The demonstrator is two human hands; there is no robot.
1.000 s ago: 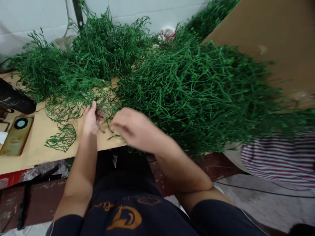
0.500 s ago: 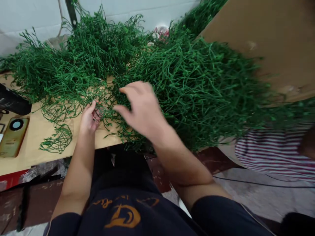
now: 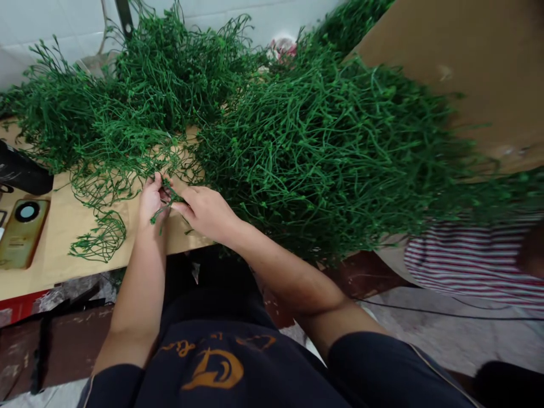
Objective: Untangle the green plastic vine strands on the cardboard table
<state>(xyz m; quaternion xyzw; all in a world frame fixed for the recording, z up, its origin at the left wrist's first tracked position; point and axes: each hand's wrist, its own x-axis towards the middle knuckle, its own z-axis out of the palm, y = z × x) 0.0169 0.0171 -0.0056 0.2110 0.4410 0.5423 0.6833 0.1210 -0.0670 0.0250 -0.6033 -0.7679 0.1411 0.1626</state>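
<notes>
My left hand (image 3: 152,198) is closed around green plastic plant stems (image 3: 164,211) near the front of the table. From the right, my right hand (image 3: 204,209) meets it, thumb and fingers pinched on the same stems. Just beyond both hands lie loose thin stems (image 3: 106,187). A big heap of green artificial stems (image 3: 323,153) rises to the right of my hands, and another heap (image 3: 170,85) stands along the wall. A small separate bunch (image 3: 102,237) rests left of my left forearm. The fingertips are partly hidden by the greenery.
A yellow phone (image 3: 23,235) and a black cylindrical object (image 3: 23,170) lie at the left on the tan tabletop (image 3: 63,266). A large brown board (image 3: 476,73) leans at the upper right. At the right edge is a person's striped garment (image 3: 471,266).
My right hand has come left and down from beside the big heap to my left hand, and its fingers have closed on the stems there. My left hand has barely moved.
</notes>
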